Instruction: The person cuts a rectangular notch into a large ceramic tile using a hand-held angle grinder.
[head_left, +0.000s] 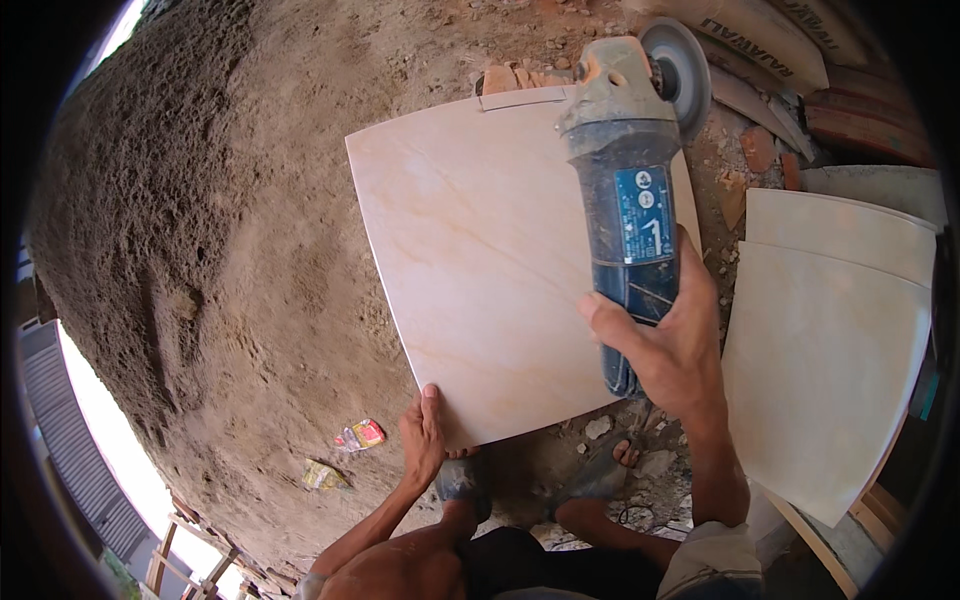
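Note:
A large beige tile [480,260] lies on the dirt ground in front of me. My left hand [424,438] grips its near edge, thumb on top. My right hand [668,340] is wrapped around the body of a dusty blue angle grinder [625,190]. The grinder is held over the tile's right side, and its disc [678,72] hangs near the tile's far right corner. A narrow cut strip of tile [525,97] lies along the far edge.
Packed brown dirt [200,220] spreads to the left. Two more pale tiles [830,340] lie stacked on the right. Broken bricks [760,150] and sacks [760,40] sit at the top right. Two crumpled wrappers [345,455] lie near my feet, which wear sandals [600,470].

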